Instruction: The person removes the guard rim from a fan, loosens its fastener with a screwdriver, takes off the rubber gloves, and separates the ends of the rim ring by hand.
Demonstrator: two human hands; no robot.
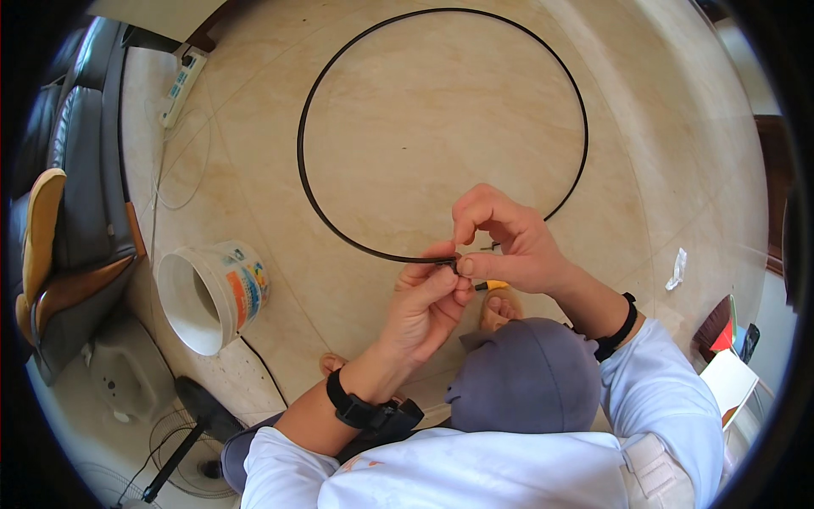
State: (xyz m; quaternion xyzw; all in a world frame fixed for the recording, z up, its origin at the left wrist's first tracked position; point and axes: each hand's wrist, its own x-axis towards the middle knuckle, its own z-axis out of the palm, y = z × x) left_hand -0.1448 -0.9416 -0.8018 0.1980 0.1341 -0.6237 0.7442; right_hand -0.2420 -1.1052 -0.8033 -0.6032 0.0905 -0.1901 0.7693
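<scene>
A long, thin black tube or cable [302, 170] curves in a wide loop over the floor, its near left end raised into my hands. My left hand [426, 304] is closed around this end, thumb and fingers pinching it. Close against it, my right hand [515, 248] is bent, with the thumb pressed at a small dark piece on the tip and the index finger curled above. That piece is too small and too covered by fingers to name. On the right, the loop passes behind my right hand. Just below my fingers lies a yellow-and-black object [492, 286], partly hidden.
A white bucket [193, 301] lies tipped at the left. Beyond it are a power strip [182, 89] with a pale cord and a dark sofa [80, 144]. A fan [199, 433] is at lower left. A crumpled white wrapper [677, 269] lies on the tiles at right.
</scene>
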